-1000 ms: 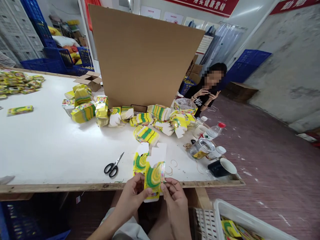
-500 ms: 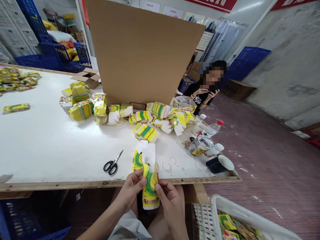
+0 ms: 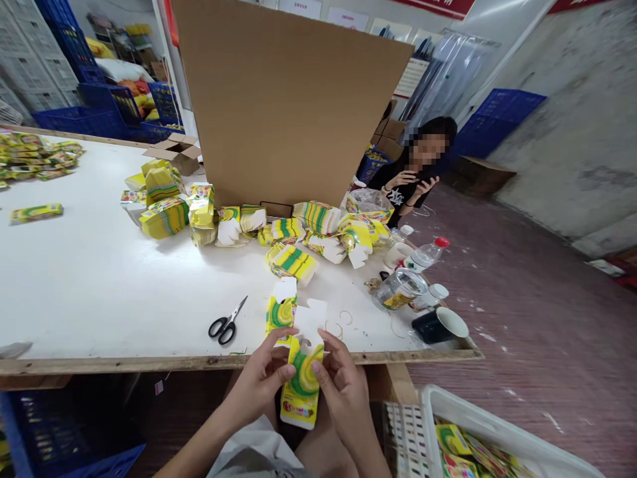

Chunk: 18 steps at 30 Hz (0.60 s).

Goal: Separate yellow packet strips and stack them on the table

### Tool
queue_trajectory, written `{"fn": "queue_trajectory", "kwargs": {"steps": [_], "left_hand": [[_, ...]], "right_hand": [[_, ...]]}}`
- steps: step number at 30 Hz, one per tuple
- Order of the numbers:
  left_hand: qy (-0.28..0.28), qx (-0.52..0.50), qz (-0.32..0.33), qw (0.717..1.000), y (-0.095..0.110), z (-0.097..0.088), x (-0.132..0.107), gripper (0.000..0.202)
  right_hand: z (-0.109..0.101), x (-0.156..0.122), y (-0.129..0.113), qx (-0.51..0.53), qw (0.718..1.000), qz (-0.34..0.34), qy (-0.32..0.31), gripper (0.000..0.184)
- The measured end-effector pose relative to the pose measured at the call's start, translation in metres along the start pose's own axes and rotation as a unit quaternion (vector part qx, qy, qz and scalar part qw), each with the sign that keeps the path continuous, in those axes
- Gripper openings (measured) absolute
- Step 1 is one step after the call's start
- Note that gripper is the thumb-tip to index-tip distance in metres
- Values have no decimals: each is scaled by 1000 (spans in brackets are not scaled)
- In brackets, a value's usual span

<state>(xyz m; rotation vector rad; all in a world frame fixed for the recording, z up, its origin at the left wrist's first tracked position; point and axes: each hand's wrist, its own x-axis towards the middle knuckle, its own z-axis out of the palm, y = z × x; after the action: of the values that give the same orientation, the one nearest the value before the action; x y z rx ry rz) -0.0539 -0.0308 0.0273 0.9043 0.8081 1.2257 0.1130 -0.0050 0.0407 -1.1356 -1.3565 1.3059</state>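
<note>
Over my lap at the table's front edge, a yellow-green printed carton is held upright between both hands, its white top flap raised. My left hand grips its left side, thumb on the printed front. On the right side, my right hand holds it the same way, fingers near the upper edge. Just behind it another carton lies on the table with its white flap pointing away. A bundle of flat cartons sits farther back. Black-handled scissors lie to the left of my hands.
Several carton bundles line the foot of a tall cardboard sheet. Bottles, a clear jar and a dark mug crowd the right edge. A white basket holds filled-looking packs. A person sits beyond, holding a phone.
The carton in my hands has turned its front flatter toward me and looks wider. Both hands have shifted up along its sides, and its white flap has moved right, uncovering the carton behind.
</note>
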Motion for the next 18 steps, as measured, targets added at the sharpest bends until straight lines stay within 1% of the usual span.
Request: {"fn": "queue_trajectory", "kwargs": {"steps": [2, 3, 6, 7, 9, 11, 12, 13, 14, 15, 16, 18], "left_hand": [[-33, -14, -9, 999, 4, -1, -2, 41], [-45, -28, -14, 999, 5, 0, -2, 38], [-64, -67, -31, 995, 6, 2, -4, 37], [-62, -72, -32, 995, 5, 3, -5, 41], [-58, -74, -33, 995, 3, 3, -6, 58], [-60, -72, -36, 995, 1, 1, -5, 69], [-62, -69, -37, 995, 0, 0, -5, 67], [-59, -62, -37, 996, -1, -1, -4, 62], [-51, -50, -37, 997, -3, -2, -3, 56], [-40, -32, -35, 998, -4, -3, -3, 52], [-25, -12, -32, 999, -5, -4, -2, 50], [-1, 27, -25, 999, -7, -5, -1, 50]], "right_hand": [[-6, 4, -5, -26, 999, -9, -37, 27], [-8, 5, -7, -39, 998, -11, -50, 23], [-11, 8, -11, -64, 996, -14, -62, 30], [-11, 8, -11, -69, 995, -16, -63, 31], [-10, 9, -10, -73, 995, -18, -71, 31], [-10, 9, -8, -61, 996, -19, -57, 26], [-11, 10, -7, -50, 998, -17, -35, 24], [-12, 10, -6, -40, 999, -12, -8, 26], [-14, 10, -6, -31, 999, -5, 17, 32], [-16, 11, -6, -27, 999, 5, 27, 37], [-17, 11, -7, -27, 999, 19, 16, 41], [-19, 12, -10, -38, 997, 49, -45, 44]]}}
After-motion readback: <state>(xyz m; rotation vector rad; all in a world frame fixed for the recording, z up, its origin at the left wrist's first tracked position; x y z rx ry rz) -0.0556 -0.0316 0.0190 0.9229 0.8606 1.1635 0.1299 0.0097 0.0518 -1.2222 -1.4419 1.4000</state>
